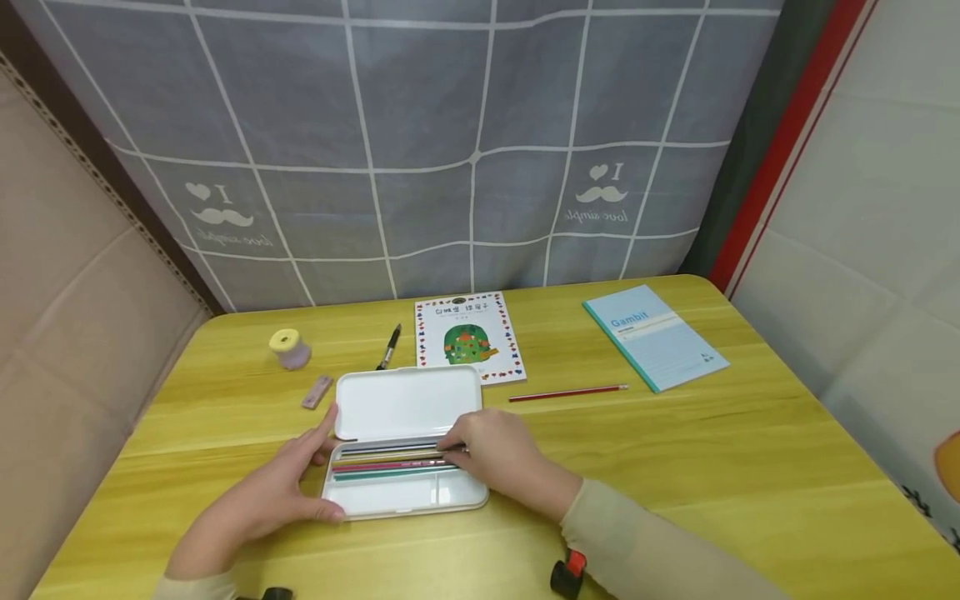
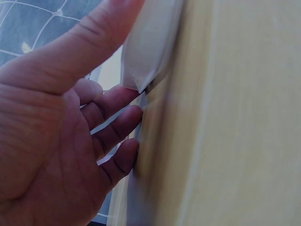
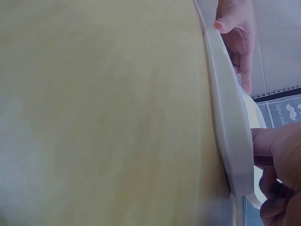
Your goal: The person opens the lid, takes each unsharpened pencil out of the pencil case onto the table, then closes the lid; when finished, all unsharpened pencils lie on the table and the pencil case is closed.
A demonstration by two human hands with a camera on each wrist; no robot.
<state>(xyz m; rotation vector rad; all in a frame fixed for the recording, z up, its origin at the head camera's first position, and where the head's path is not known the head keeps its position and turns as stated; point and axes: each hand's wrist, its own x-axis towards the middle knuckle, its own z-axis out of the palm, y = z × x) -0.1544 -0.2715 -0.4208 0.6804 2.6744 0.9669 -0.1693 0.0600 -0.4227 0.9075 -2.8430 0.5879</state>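
A white pencil case (image 1: 386, 498) lies with its lid (image 1: 408, 402) laid back, several pencils (image 1: 386, 468) side by side inside. My left hand (image 1: 281, 483) spans the case's left end, thumb on the near corner and index finger stretched along the side toward the lid. The left wrist view shows that hand's other fingers (image 2: 120, 132) loosely bent beside the case. My right hand (image 1: 498, 450) reaches over the right end of the case, its bent fingers and thumb pinching a pencil's end at the row of pencils. In the right wrist view the case wall hides the fingertips.
Behind the case lie a black pen (image 1: 389, 346) and a picture book (image 1: 510, 350). An eraser (image 1: 317, 392) and a yellow-topped round container (image 1: 291, 348) stand left. A red pencil (image 1: 567, 392) and a blue notebook (image 1: 656, 337) lie right. A grey curtain (image 1: 420, 208) hangs behind the table.
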